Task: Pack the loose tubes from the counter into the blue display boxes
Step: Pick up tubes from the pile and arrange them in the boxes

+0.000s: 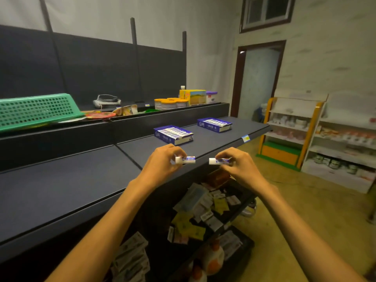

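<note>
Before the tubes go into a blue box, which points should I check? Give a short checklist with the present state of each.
1. Left hand holds a tube: ok.
2. Right hand holds the second tube: ok.
3. Nearer blue box open, unobstructed: ok.
4. Free slot in that box: cannot tell; it looks full.
5. Farther blue box has room: cannot tell.
6. Caps face the same way, leftward: ok.

Two bare forearms, no sleeves in view, left hand (162, 159) and right hand (237, 163) ungloved, wrists unadorned
</note>
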Tool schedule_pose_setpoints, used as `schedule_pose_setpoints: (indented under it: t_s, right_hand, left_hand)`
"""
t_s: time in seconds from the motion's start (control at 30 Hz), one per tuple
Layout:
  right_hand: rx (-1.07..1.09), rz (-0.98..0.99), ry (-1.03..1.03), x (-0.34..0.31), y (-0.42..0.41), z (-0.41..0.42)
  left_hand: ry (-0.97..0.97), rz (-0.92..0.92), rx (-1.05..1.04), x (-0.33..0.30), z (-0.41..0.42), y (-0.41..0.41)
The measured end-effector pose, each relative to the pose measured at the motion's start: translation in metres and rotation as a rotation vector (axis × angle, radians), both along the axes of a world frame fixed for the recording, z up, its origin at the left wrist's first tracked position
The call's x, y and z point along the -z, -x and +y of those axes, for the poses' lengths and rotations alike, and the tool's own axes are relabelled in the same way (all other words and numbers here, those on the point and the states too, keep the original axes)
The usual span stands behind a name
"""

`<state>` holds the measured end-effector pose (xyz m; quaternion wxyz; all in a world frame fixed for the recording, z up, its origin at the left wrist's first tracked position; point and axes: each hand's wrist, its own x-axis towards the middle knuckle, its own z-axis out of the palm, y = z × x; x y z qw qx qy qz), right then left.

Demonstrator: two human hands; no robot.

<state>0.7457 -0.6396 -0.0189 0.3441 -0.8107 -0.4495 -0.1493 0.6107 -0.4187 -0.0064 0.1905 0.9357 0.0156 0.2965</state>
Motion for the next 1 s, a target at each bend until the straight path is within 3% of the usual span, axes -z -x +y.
schedule_pose_setpoints:
  t_s: [0.57,1.0]
  right_hand:
    - [0.075,0.033,-0.008,-0.012,-0.268,-0.04]
    - [-0.195,-0.01,0.0,-0.016,-0.46,-0.031]
  left_hand:
    - [0.017,-0.004,0.047,-0.004,-0.034,-0.279]
    - [0.037,-0.028,-0.225,-0.005,-0.058,-0.415]
